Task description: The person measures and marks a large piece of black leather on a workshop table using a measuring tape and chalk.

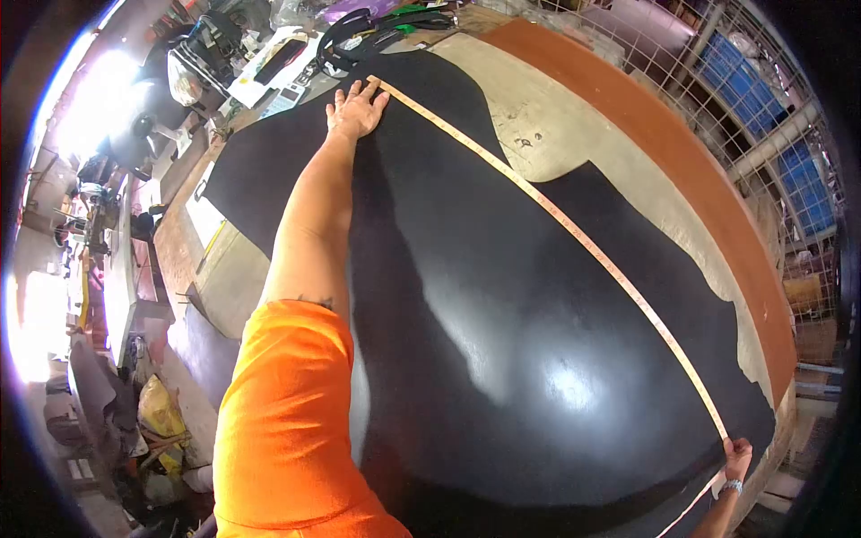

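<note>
A large sheet of black leather (484, 269) with an uneven outline lies spread over the table, light glinting off its lower middle. Across it a yellow measuring tape (574, 229) runs from the far edge down to the lower right. My left hand (357, 109) rests flat on the leather's far part, fingers spread, its fingertips by the tape's end. At the lower right, my right hand (738, 459) pinches the tape near the leather's edge, with a wristwatch on that wrist. A loose length of tape (695, 504) hangs on beyond it.
Under the black leather lie a pale sheet (547, 108) and a brown strip (646, 125) along the right. A calculator (285, 99), papers and black straps (377, 40) sit at the far end. Wire mesh (708, 72) stands to the right; cluttered shelves line the left.
</note>
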Available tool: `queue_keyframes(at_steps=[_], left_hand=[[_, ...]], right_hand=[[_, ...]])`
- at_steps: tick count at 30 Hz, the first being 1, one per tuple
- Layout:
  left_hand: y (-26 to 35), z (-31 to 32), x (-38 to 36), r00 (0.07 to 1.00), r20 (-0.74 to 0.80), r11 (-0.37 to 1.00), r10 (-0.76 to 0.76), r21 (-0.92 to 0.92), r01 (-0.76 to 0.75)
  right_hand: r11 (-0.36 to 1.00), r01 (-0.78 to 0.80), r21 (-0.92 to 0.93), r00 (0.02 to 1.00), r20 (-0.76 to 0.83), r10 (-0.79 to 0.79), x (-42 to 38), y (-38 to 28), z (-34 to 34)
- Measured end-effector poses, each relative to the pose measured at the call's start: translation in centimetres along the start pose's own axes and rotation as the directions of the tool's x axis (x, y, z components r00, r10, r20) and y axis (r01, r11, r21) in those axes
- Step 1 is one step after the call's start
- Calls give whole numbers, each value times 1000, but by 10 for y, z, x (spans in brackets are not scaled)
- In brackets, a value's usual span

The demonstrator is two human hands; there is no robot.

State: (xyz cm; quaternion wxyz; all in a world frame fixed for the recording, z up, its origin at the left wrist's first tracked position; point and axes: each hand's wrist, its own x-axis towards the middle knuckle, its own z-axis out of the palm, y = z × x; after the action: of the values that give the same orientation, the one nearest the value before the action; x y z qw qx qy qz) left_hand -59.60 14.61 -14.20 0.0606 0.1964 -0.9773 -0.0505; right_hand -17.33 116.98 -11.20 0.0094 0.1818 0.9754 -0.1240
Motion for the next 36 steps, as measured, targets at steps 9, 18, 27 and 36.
queue_keyframes(at_steps=[9,18,27,36], left_hand=[[-19,-1,33,998,-16,998,-64,-28,64],[-28,5,41,995,-93,999,-22,25,24],[-31,10,44,991,-117,998,-58,11,59],[-23,9,39,987,-158,996,-33,73,45]], right_hand=[[1000,-7,-3,999,-32,6,11,-9,6],[1000,9,-14,1000,19,-8,12,-24,13],[996,-90,11,991,97,88,4,-50,5],[987,-43,156,986,163,17,5,-30,6]])
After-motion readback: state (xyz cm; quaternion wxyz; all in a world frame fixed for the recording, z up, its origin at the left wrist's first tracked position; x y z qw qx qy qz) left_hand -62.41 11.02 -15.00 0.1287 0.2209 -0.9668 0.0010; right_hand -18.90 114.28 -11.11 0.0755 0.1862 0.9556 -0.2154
